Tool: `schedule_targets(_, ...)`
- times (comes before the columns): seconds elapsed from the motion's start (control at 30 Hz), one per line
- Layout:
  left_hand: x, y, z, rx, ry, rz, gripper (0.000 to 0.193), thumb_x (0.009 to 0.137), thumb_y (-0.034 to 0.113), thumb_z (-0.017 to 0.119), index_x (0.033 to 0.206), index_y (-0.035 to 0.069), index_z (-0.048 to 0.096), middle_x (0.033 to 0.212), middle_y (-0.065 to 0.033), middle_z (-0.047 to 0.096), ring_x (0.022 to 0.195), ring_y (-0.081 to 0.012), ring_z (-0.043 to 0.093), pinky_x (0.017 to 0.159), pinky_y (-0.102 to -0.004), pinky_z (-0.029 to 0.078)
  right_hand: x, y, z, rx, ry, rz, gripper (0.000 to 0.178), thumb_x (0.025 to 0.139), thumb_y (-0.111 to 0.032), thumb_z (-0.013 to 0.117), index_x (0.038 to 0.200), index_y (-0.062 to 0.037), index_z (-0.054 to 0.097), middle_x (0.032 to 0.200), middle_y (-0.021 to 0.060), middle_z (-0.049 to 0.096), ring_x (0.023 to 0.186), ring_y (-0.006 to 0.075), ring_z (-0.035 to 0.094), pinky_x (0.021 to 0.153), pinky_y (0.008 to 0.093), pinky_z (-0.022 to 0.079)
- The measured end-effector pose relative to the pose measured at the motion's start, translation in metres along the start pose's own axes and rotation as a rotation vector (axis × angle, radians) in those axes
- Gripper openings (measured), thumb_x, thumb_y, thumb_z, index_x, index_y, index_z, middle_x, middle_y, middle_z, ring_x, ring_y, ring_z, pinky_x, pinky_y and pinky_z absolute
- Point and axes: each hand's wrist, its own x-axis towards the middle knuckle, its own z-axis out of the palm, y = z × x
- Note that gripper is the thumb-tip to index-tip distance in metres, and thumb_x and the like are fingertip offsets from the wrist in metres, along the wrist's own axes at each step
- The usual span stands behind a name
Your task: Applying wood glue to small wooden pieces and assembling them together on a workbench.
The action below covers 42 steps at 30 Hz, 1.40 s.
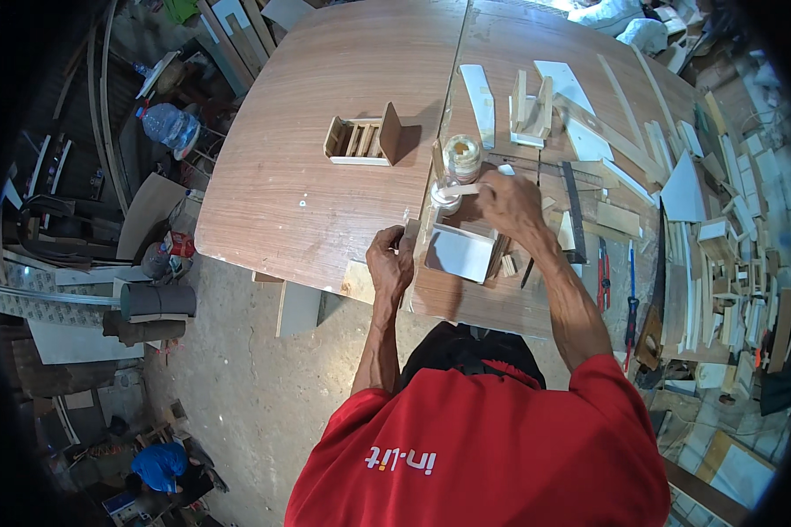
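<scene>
Red shirt cloth (475,448) is filling the space nearest the camera, just short of the worktop (264,202). At the worktop's front edge, the left hand (390,256) is holding up a small wooden piece (411,229), its fingers pinching it. Farther right, the right hand (510,205) is pinching a pale flat stick (462,189) in its fingers, the stick's far end lying over a small white jar (446,204) (a larger, smeared jar (462,158) is standing just behind). Between the hands, a white-panelled wooden box (460,253) is sitting nearer the person than the jars.
</scene>
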Motion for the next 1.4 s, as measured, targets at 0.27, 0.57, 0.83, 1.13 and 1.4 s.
schedule_targets(0.27,0.007,0.023,0.008,-0.247,-0.106,-0.182,0.021,0.084,0.011,0.063,0.098,-0.004,0.066,0.085,-0.0139,0.069,0.075,-0.0163,0.063,0.069,-0.0287,0.050,-0.041,0.030,-0.021,0.458,0.168,0.269,0.024,0.084,-0.018,0.060,0.091,0.0041,0.066,0.061,0.0103,0.057,0.053,0.0146,0.049,0.053,0.0306,0.041)
schedule_targets(0.57,0.008,0.032,0.030,-0.255,-0.033,0.217,0.009,0.085,0.002,0.064,0.094,-0.001,0.066,0.083,-0.0063,0.064,0.078,-0.0132,0.060,0.073,-0.0268,0.048,-0.079,0.022,-0.031,0.730,0.144,0.372,0.024,0.088,-0.020,0.061,0.089,0.0030,0.066,0.058,-0.0019,0.049,0.055,0.0049,0.044,0.050,0.0225,0.035)
schedule_targets(0.83,0.005,0.045,0.033,-0.226,-0.021,0.256,0.009,0.080,-0.001,0.066,0.090,0.000,0.066,0.082,-0.0090,0.064,0.077,-0.0176,0.059,0.072,-0.0288,0.047,-0.092,0.025,-0.021,0.690,0.242,0.360,0.022,0.090,-0.019,0.060,0.090,0.0023,0.066,0.059,-0.0014,0.050,0.055,0.0051,0.046,0.050,0.0229,0.036)
schedule_targets(1.13,0.002,0.044,0.040,-0.115,0.095,0.394,0.012,0.078,-0.005,0.067,0.090,-0.002,0.067,0.085,-0.0104,0.065,0.077,-0.0187,0.061,0.070,-0.0277,0.049,-0.109,0.007,-0.024,0.297,0.386,-0.252,0.017,0.079,0.001,0.065,0.096,0.0025,0.065,0.077,0.0135,0.062,0.062,0.0257,0.060,0.056,0.0347,0.047)
schedule_targets(1.4,0.001,0.051,0.044,-0.158,0.087,0.391,0.016,0.078,-0.007,0.066,0.092,-0.001,0.067,0.085,-0.0106,0.064,0.079,-0.0186,0.061,0.071,-0.0281,0.049,-0.114,0.007,-0.022,0.313,0.459,-0.141,0.018,0.080,0.001,0.066,0.097,0.0026,0.064,0.073,0.0122,0.059,0.062,0.0248,0.058,0.053,0.0342,0.046)
